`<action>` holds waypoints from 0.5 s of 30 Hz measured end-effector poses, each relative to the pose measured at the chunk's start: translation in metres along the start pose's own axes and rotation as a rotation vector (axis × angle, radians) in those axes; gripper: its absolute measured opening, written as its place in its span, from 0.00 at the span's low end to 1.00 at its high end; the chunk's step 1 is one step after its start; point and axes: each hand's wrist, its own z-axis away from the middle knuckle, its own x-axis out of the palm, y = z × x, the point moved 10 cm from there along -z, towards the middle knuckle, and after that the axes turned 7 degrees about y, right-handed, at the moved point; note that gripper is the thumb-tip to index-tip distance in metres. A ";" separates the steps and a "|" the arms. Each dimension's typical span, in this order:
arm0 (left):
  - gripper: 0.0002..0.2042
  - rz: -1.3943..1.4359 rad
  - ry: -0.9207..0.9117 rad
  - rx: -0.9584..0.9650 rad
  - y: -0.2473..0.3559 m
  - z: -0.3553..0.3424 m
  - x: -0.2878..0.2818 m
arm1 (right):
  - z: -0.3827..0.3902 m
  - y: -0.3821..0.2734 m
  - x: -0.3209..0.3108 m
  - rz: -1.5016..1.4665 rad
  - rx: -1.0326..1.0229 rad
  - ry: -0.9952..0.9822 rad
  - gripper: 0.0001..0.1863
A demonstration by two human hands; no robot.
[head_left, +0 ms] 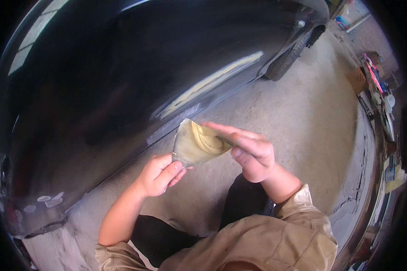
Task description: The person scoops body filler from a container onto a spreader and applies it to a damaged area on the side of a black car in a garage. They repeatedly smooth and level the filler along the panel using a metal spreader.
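Note:
My left hand [160, 174] pinches the lower corner of a flat spreader blade [187, 151] loaded with yellowish body filler [205, 141]. Over the blade's right edge, my right hand [251, 151] grips a thin tool whose tip is pressed into the filler; the tool is mostly hidden by my fingers. Both hands are held over the concrete floor, just in front of the dark car body panel [122, 77]. A pale strip of filler [212, 83] runs along the panel above the hands.
The dark car fills the upper left, with its wheel [287, 58] at the upper right. Small pale patches [47, 201] dot the panel's lower left. Concrete floor [312, 122] spreads to the right. Cluttered shelving [384, 113] lines the right edge.

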 end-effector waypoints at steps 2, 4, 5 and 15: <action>0.16 -0.022 0.033 -0.040 -0.010 0.008 -0.002 | 0.002 -0.003 0.007 0.157 -0.070 -0.130 0.32; 0.16 -0.022 0.079 -0.019 -0.011 0.021 -0.005 | 0.001 0.000 0.014 0.217 -0.032 -0.211 0.34; 0.16 -0.053 0.088 -0.023 -0.013 0.028 -0.005 | 0.000 0.000 0.019 0.253 -0.011 -0.252 0.33; 0.10 0.349 0.760 0.074 -0.010 0.108 -0.019 | -0.009 0.019 0.062 0.597 -0.108 -0.072 0.24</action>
